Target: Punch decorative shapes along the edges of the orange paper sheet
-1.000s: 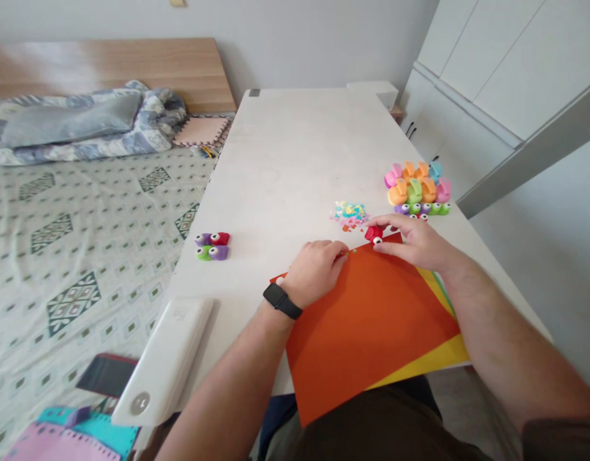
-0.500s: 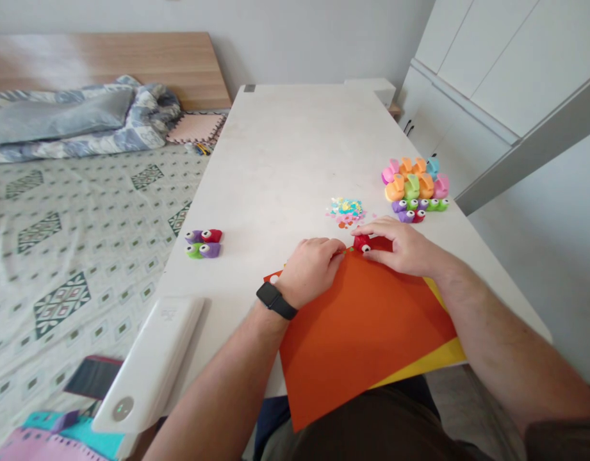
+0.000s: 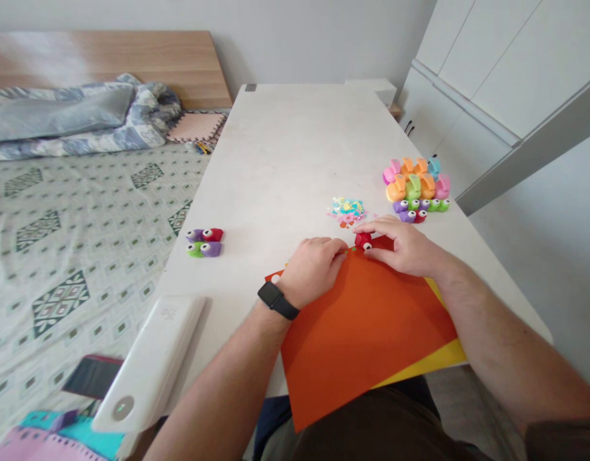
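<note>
The red punch is gripped between the thumb and fingers of the right hand, at the far edge of the orange sheet. That same edge is pinched by the closed fingertips of the left hand, just beside the punch; the two hands are held apart. Whether the punch's slot is fully seated on the paper cannot be told, as it is hidden by the fingers.

If the orange sheet were pulled by either hand, a crooked or torn cut could be caused, since the paper is bowed under the right hand. Cuts could be overlapped if the punch were set too near the small green spots on that edge. The loose paper bits, lying beyond the orange sheet on the counter, could be scattered by a knock from the fingers.

No brand can be read. Faint print is carried by the white case left of the orange sheet, but it is too small to be made out.
</note>
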`<state>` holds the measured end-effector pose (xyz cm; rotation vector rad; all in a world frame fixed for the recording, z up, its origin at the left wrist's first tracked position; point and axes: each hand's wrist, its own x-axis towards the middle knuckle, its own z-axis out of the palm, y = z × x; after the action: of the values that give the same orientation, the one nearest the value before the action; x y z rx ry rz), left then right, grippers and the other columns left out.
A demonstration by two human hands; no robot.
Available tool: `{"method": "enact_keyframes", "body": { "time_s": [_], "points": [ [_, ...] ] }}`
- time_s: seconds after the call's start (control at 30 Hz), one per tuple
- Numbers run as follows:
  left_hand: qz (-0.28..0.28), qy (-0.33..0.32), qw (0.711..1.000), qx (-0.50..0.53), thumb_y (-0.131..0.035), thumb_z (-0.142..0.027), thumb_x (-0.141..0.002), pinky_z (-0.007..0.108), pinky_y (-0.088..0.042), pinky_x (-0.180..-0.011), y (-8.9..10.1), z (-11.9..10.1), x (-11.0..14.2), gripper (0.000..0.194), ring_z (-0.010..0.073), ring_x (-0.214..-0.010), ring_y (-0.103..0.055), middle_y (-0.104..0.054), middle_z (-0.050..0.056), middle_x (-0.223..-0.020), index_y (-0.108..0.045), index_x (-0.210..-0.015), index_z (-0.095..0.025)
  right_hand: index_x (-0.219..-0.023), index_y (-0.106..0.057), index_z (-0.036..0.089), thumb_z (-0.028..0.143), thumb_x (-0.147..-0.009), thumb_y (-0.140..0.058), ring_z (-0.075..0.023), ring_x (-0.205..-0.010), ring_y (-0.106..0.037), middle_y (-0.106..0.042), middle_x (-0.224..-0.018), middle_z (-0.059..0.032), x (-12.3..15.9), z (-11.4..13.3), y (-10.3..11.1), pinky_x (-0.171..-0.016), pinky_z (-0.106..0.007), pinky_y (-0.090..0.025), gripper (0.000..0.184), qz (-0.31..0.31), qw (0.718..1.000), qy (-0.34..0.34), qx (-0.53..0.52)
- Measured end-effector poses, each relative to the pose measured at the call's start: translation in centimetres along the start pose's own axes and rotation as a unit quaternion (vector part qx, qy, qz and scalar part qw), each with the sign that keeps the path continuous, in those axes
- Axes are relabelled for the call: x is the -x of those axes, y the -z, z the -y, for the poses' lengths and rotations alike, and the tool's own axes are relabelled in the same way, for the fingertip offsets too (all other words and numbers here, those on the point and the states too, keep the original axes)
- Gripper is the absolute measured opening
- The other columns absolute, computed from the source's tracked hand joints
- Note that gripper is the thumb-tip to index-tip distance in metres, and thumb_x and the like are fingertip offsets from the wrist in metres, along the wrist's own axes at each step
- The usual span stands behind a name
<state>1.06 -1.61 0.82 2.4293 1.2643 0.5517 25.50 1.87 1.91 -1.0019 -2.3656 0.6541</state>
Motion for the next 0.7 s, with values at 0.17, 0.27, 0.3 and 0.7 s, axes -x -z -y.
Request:
{"method": "enact_keyframes", "body": {
  "time_s": [0.17,0.27,0.3,0.7],
  "points": [
    [-0.005,0.001,1.000,0.007,-0.050,-0.021,-0.102,0.034,-0.053,-0.088,-0.04,0.04,0.00,0.022,0.0212,-0.093,-0.071,-0.076,0.007,-0.097,-0.071,-0.105,-0.019,-0.130,-0.070,0.030,0.019,-0.088,-0.072,-0.0283,-0.119,-0.066,-0.073,-0.127,-0.0052,0.10,0.24,0.21,-0.107,-0.050,-0.048,0.043,0.022,1.000,-0.005,-0.001],
    [-0.009,0.002,1.000,0.006,-0.050,-0.021,-0.102,0.034,-0.053,-0.089,-0.08,0.06,0.03,0.022,0.0212,-0.093,-0.071,-0.076,0.007,-0.098,-0.072,-0.106,-0.019,-0.130,-0.070,0.029,0.018,-0.088,-0.072,-0.0285,-0.119,-0.065,-0.073,-0.126,-0.0065,0.14,0.24,0.32,-0.105,-0.048,-0.049,0.043,0.036,0.999,-0.001,-0.001],
    [-0.010,0.002,1.000,0.006,-0.050,-0.021,-0.102,0.034,-0.053,-0.090,-0.09,0.06,0.04,0.022,0.0212,-0.093,-0.071,-0.076,0.007,-0.098,-0.072,-0.106,-0.019,-0.131,-0.070,0.029,0.018,-0.088,-0.072,-0.0286,-0.119,-0.065,-0.073,-0.125,-0.0065,0.15,0.22,0.34,-0.105,-0.048,-0.049,0.044,0.041,0.999,0.000,0.000],
    [-0.017,-0.003,1.000,0.005,-0.050,-0.020,-0.102,0.035,-0.052,-0.091,0.02,0.05,0.08,0.022,0.0210,-0.094,-0.071,-0.076,0.006,-0.098,-0.071,-0.107,-0.019,-0.127,-0.068,0.024,0.022,-0.088,-0.071,-0.0286,-0.114,-0.066,-0.073,-0.122,-0.0093,0.21,0.69,0.07,-0.101,-0.046,-0.051,0.039,0.049,0.998,-0.041,-0.005]
  ]
}}
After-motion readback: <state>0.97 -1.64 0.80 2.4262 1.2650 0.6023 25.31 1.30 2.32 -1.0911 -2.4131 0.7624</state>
